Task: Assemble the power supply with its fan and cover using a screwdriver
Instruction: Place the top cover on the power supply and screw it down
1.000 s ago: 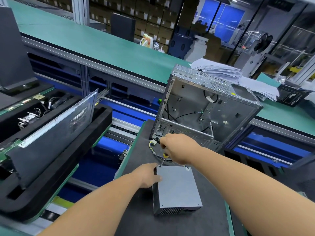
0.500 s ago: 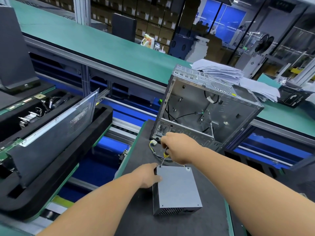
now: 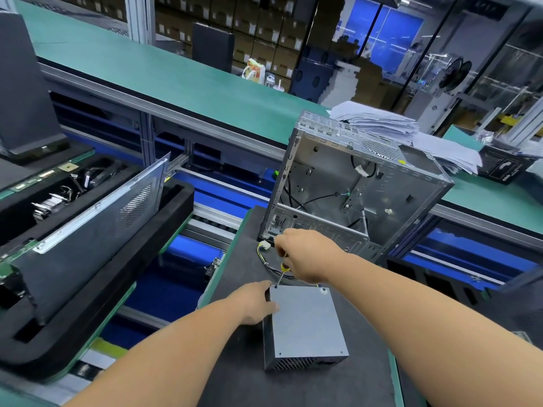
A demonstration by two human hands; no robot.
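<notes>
One screw: my right hand (image 3: pixel 305 257) grips the screwdriver (image 3: pixel 282 271), tip at the far-left corner of the power supply (image 3: pixel 304 324) on the table (image 3: pixel 235 377).
Left hand (image 3: pixel 255 302): it grips the left edge; I press straight down.

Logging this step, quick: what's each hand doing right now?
Left hand: holds the power supply at its left edge.
Right hand: grips the screwdriver, tip at the cover's far-left corner.
</notes>
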